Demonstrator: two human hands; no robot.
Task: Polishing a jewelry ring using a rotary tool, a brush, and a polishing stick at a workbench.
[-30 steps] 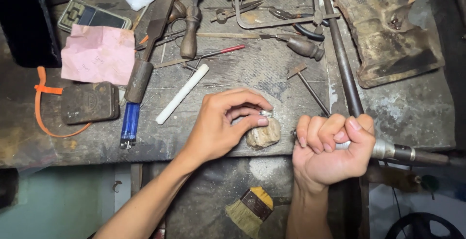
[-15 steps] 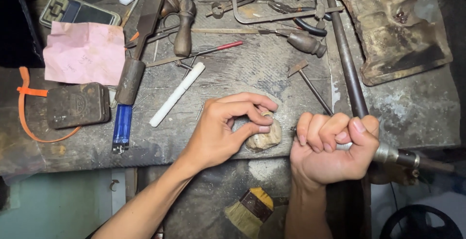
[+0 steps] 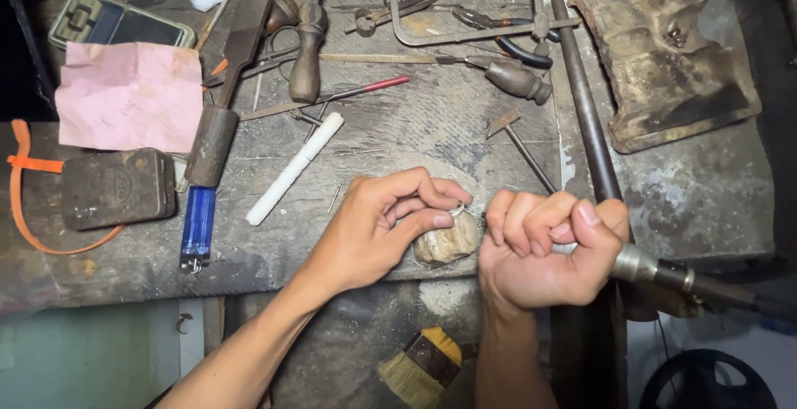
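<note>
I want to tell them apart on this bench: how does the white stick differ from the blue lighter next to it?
The white stick is long, thin and round, while the blue lighter is shorter, broader and flat-sided. The white stick lies on a slant, its upper end toward the tools; the blue lighter lies nearly straight up and down in the view, with a metal end at the bottom. Both lie loose on the worn bench, left of the left hand, untouched.

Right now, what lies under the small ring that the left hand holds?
A pale, rounded wooden block sits under the ring, at the workbench edge. The left hand covers the block's left side.
</note>
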